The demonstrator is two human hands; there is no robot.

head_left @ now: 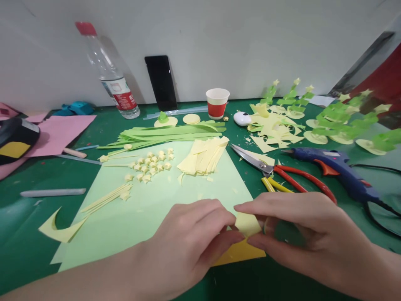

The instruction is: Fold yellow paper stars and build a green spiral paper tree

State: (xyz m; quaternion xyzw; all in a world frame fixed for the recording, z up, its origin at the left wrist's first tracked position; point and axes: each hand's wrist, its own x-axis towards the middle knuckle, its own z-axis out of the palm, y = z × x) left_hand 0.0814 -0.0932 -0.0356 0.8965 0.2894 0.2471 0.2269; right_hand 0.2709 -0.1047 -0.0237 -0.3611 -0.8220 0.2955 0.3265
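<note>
Between my hands, near the front of the table, is a small pale yellow paper piece [248,224]. My left hand [200,238] pinches its left end between thumb and fingers. From the other side my right hand [300,234] grips it, fingers above and thumb below. Beneath them lies a light green sheet [156,213] with an orange-yellow sheet [239,253] partly under it. Small folded paper stars [152,165] are grouped on the green sheet, beside a fanned stack of cream paper strips [203,156]. Thin strips [105,198] lie further left.
Red-handled scissors [266,167] and a blue glue gun [338,167] lie right. Behind are green strips [166,133], a paper cup [217,103], a phone [161,83] and a bottle [115,83]. Paper plants [341,117] stand back right; a tape measure [19,140] is left.
</note>
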